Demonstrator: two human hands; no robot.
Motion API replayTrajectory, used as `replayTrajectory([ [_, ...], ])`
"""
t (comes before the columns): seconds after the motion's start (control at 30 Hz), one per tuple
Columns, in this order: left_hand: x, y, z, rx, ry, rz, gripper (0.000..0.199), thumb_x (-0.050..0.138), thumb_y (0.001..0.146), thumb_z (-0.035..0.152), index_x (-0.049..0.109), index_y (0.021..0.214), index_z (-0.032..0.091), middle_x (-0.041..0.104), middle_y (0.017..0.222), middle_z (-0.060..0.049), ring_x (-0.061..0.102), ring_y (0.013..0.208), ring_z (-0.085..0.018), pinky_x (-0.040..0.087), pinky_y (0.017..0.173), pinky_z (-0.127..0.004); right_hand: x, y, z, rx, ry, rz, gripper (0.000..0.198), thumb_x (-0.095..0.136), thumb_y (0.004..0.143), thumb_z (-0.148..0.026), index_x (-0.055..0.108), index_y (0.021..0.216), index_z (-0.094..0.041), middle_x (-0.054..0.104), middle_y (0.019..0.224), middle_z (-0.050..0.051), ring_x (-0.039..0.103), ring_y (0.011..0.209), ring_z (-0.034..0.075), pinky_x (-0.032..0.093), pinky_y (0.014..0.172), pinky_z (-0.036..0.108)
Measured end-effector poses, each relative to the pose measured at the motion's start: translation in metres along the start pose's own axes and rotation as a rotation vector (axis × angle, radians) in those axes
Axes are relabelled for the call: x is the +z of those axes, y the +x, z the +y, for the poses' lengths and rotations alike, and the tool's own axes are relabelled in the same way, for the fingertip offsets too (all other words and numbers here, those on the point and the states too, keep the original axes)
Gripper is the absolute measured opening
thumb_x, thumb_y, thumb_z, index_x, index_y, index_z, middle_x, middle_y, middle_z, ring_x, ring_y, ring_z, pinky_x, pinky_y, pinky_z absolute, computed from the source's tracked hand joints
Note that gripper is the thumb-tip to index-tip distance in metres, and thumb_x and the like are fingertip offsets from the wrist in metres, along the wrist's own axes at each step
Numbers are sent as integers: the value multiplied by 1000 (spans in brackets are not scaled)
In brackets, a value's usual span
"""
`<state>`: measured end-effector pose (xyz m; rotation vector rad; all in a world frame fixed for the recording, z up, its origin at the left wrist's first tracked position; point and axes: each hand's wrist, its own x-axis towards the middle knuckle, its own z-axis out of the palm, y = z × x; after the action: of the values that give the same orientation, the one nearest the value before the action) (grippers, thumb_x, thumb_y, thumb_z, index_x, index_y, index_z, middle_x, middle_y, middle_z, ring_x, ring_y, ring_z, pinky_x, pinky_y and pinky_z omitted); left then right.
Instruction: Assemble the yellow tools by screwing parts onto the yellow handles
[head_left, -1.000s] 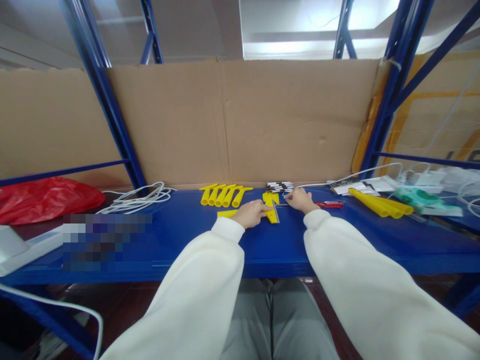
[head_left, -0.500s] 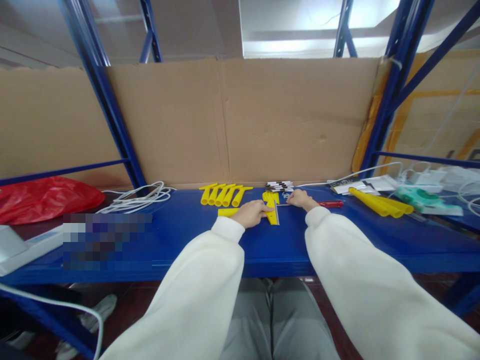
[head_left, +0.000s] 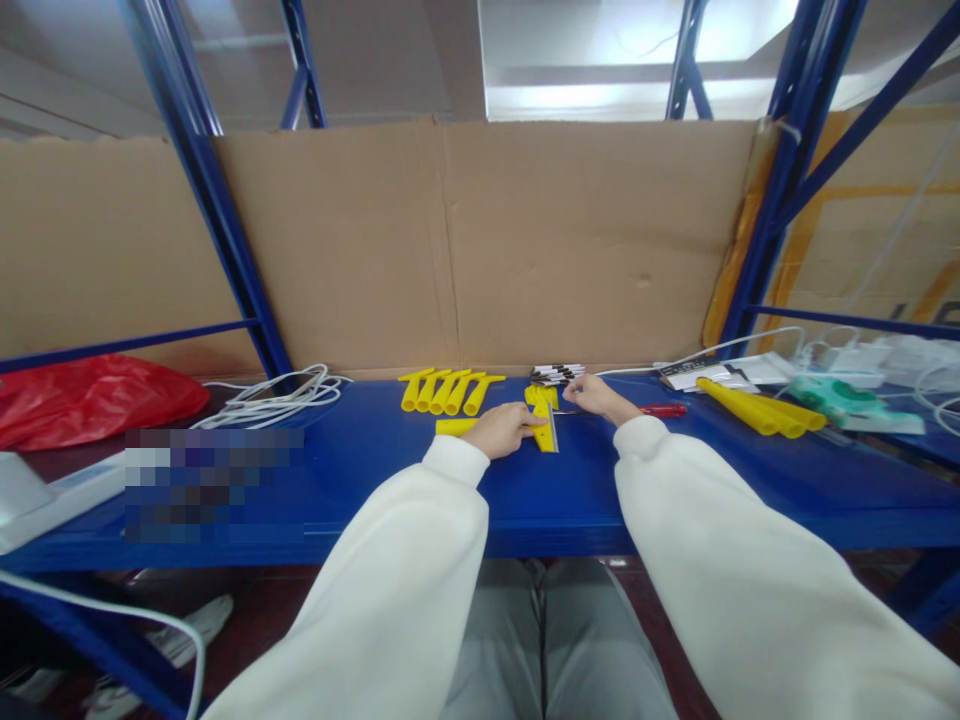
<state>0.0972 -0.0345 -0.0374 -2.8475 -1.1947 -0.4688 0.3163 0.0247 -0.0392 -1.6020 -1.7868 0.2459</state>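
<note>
Just below the frame's centre, your left hand [head_left: 501, 429] held the yellow scraper [head_left: 545, 438], fingers clasped over its handle, likely for steadiness; whether your right hand's [head_left: 597, 396] bent fingers pinched anything, I couldn't tell

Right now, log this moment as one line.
left hand: holding yellow scraper | right hand: near red-handled tool, grip unclear | blue table: yellow T-shaped tools in row
</note>
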Motion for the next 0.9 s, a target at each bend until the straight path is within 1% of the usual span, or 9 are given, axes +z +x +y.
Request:
replayTrajectory([
  [0.07,1,0,-1,6,-4,1,36,56,90,16,70,123,23,69,110,-9,64,105,-23,47,94,-31,2,-1,-4,-100,118,-101,9,65,71,-23,68,64,-18,65,65,1,61,72,18,50,76,30],
  [0.1,1,0,-2,11,-8,4,36,56,90,16,70,122,23,69,110,-9,64,105,-23,47,93,-31,3,-2,-7,-144,166,-150,10,65,72,-24,68,65,-18,66,66,1,60,71,17,50,74,28],
  [0.17,2,0,-2,23,-15,13,35,57,90,16,71,120,24,69,110,-9,64,105,-23,48,93,-30,6,-5,-13,-231,255,-205,10,65,70,-25,66,64,-18,65,68,1,58,70,16,49,71,28],
  [0.27,1,0,-2,36,-20,22,34,57,89,15,72,118,25,69,110,-9,65,104,-22,48,93,-30,11,-9,-20,-300,296,-259,9,65,68,-24,64,61,-18,64,68,1,58,71,17,48,72,29],
  [0.33,1,-1,-1,38,-19,23,34,58,88,15,73,118,25,69,111,-9,65,105,-23,48,93,-30,13,-11,-22,-332,287,-261,9,65,67,-21,62,59,-19,64,68,1,59,72,17,47,75,30],
  [0.47,0,-1,1,37,-17,23,34,58,88,14,73,117,24,69,111,-9,65,105,-23,48,93,-30,16,-10,-21,-341,272,-250,12,64,68,-18,60,57,-19,64,69,1,59,73,17,47,77,30],
  [0.6,0,-1,1,35,-23,29,34,59,87,14,73,116,24,69,110,-9,65,105,-23,48,93,-31,17,-9,-21,-338,248,-258,12,63,70,-17,61,58,-19,65,70,2,61,75,18,48,80,31],
  [0.77,1,-1,0,46,-40,42,32,60,87,14,74,114,24,70,109,-9,66,104,-23,48,92,-31,17,-10,-20,-350,211,-249,12,64,73,-20,63,61,-18,68,77,4,63,80,20,49,84,34],
  [0.9,0,-1,0,47,-23,20,34,60,87,13,74,116,24,70,111,-10,65,105,-24,48,93,-31,14,-11,-19,-373,179,-258,12,63,75,-22,63,64,-18,67,77,4,63,81,20,49,84,34],
])
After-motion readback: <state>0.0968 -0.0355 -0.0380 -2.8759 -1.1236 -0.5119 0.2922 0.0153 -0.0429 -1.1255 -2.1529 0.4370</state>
